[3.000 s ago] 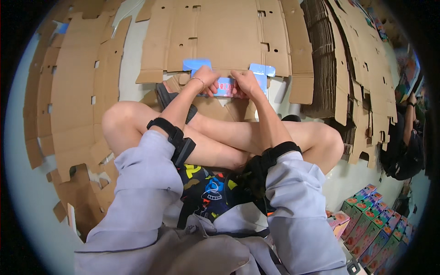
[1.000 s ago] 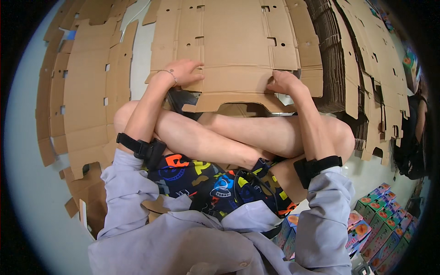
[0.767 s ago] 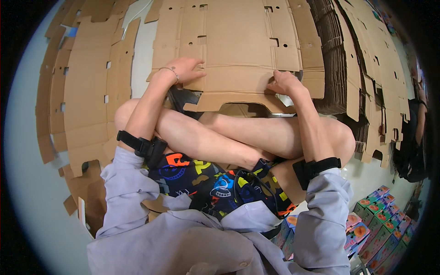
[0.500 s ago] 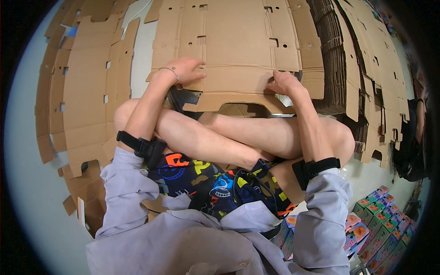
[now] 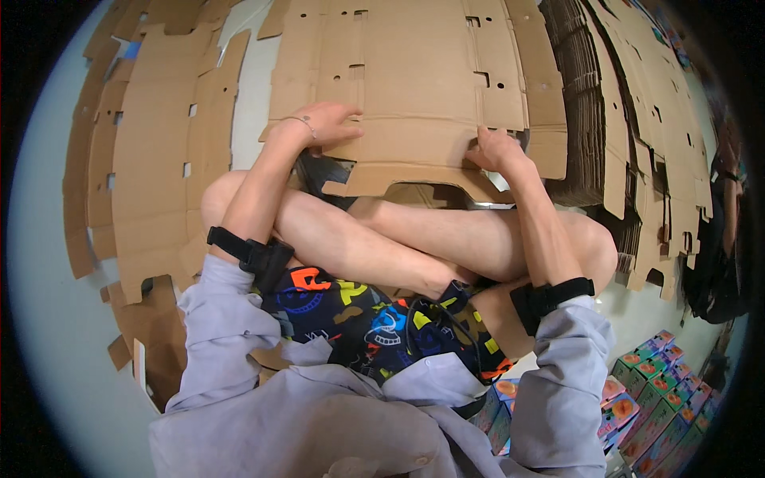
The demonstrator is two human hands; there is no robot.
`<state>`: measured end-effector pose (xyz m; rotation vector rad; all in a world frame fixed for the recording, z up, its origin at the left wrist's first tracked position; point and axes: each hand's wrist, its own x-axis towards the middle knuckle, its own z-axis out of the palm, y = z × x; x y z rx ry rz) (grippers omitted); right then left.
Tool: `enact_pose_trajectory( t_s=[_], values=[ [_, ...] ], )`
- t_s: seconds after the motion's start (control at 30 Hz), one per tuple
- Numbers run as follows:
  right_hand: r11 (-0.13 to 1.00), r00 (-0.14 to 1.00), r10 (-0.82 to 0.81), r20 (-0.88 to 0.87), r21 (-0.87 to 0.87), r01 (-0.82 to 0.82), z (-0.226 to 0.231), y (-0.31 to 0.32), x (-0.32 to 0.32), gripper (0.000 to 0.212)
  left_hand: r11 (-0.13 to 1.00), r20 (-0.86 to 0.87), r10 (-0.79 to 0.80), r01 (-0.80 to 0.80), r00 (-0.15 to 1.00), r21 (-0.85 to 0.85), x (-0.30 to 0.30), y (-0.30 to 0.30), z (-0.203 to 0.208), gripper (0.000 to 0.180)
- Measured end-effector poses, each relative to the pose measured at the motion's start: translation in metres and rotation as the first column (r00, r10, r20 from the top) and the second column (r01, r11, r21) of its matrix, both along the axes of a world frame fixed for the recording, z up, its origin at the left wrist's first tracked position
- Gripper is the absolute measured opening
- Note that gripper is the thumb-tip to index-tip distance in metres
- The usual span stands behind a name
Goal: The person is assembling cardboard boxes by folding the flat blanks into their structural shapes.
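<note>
A large flat die-cut cardboard sheet (image 5: 406, 88) lies in front of my crossed legs. Its near flap (image 5: 414, 177) has a curved cutout and reaches over my shins. My left hand (image 5: 328, 125) rests at the sheet's near left corner, fingers stretched out to the right over the board. At the near right side, my right hand (image 5: 498, 149) has its fingers bent around the edge of the sheet, beside the flap's fold. The undersides of both hands are partly hidden. Something dark (image 5: 325, 171) shows below the sheet beside my left wrist.
To the left, more flattened cardboard (image 5: 151, 159) lies on the pale floor. A thick stack of cardboard sheets (image 5: 582, 119) stands close on the right, with another cardboard pile (image 5: 657, 151) beyond it. Colourful printed boxes (image 5: 657, 390) stand at the lower right. A dark bag-like shape (image 5: 712, 263) is farther right.
The whole view has shifted slightly, so the cardboard appears a little farther right and lower. Both hands keep nearly the same places on the sheet.
</note>
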<state>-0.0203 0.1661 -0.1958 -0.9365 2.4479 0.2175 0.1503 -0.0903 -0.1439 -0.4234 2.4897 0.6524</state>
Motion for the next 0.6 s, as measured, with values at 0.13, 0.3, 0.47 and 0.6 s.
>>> enact_pose_trajectory(
  t_s=[0.13, 0.3, 0.47, 0.6],
  values=[
    [0.997, 0.970, -0.050, 0.236, -0.042, 0.061, 0.023, -0.004, 0.000, 0.066, 0.997, -0.125, -0.068, 0.063, 0.990, -0.043, 0.003, -0.007, -0.012, 0.050],
    [0.995, 0.736, -0.095, 0.670, 0.090, 0.046, 0.071, 0.004, 0.001, 0.066, 1.000, 0.077, -0.015, 0.017, 0.997, -0.023, -0.004, 0.008, 0.015, 0.051],
    [0.770, 0.909, -0.166, 0.383, -0.525, 0.362, 0.071, 0.042, -0.103, 0.074, 0.999, 0.037, -0.012, 0.011, 0.999, 0.034, -0.007, 0.009, 0.011, 0.051],
    [0.751, 0.922, -0.345, 0.174, -0.538, 0.382, 0.059, 0.058, -0.124, 0.078, 0.986, 0.043, 0.078, -0.083, 0.996, 0.142, 0.002, 0.003, 0.015, 0.053]
  ],
)
